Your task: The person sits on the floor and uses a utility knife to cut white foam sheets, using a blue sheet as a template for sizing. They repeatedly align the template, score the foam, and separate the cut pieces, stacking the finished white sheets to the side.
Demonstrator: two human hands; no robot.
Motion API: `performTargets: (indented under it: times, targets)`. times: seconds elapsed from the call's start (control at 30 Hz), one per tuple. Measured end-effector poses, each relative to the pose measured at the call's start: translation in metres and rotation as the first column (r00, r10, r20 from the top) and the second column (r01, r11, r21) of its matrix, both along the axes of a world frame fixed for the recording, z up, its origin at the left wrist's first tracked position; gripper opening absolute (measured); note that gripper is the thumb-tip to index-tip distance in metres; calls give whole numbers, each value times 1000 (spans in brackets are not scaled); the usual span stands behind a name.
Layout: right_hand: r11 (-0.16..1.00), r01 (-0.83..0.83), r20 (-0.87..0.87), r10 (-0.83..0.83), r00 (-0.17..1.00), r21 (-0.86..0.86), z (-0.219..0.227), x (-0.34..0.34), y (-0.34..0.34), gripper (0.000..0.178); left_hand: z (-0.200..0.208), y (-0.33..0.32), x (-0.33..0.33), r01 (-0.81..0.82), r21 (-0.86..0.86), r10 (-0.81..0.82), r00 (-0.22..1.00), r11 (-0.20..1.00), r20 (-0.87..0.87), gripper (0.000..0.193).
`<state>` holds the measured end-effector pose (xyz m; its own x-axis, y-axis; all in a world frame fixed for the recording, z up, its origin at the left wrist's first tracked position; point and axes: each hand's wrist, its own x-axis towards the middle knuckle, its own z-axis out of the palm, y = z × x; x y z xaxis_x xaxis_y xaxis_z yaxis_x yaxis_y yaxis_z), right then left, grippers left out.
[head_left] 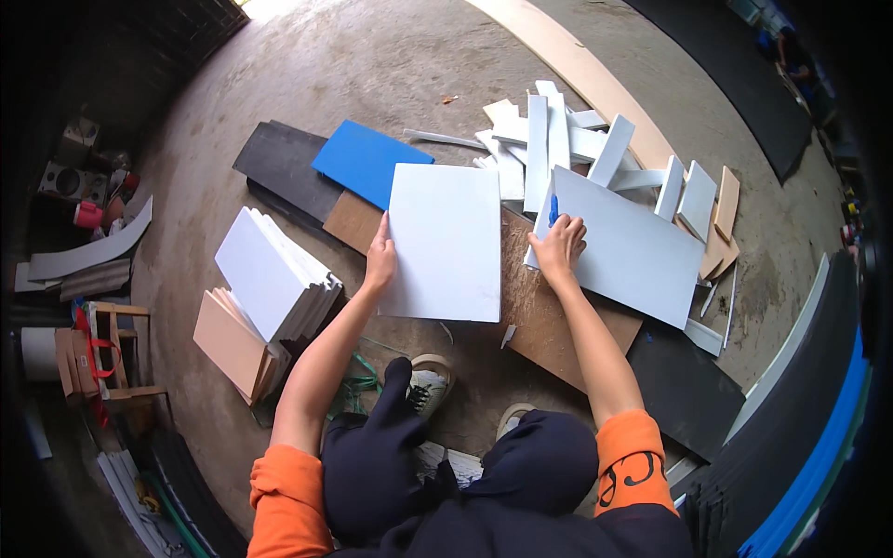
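Observation:
My left hand point(379, 259) rests on the left edge of a white rectangular panel point(446, 240) lying on a brown particle board point(535, 312), fingers pressing it down. My right hand point(559, 246) grips a blue-handled tool point(553, 210), its tip at the edge of a larger white panel point(628, 246) lying to the right. That panel also lies partly on the brown board. Both forearms come from orange sleeves at the lower edge.
A stack of white and tan boards point(270, 288) sits at left, a blue sheet point(367, 160) and a dark sheet point(279, 163) behind it. A heap of white offcut strips point(567, 144) lies beyond. Black panels point(684, 391) lie at right. Clutter lines the left wall.

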<state>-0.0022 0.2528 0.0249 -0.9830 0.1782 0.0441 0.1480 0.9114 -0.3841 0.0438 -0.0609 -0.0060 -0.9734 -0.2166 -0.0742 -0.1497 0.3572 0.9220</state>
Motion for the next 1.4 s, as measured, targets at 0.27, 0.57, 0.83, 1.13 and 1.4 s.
performTargets:
  times: [0.27, 0.57, 0.83, 1.13, 1.4]
  targets:
    - [994, -7, 39, 2, 999, 113, -20, 39, 83, 44, -5, 65, -13, -8, -62, 9, 1000, 998, 19, 56]
    - [991, -132, 342, 115, 933, 26, -12, 79, 49, 39, -16, 71, -20, 77, -232, -59, 995, 970, 87, 53]
    - [930, -361, 274, 330, 903, 70, 23, 42, 15, 51, -15, 16, -2, -135, -117, 143, 988, 984, 54, 35]
    - [774, -607, 125, 630, 766, -180, -26, -127, -113, 55, -24, -9, -38, -371, 215, 369, 928, 903, 49, 42]
    - [788, -456, 86, 533, 842, -414, -46, -160, -181, 61, -26, -14, -55, -376, 383, 384, 921, 844, 60, 59]
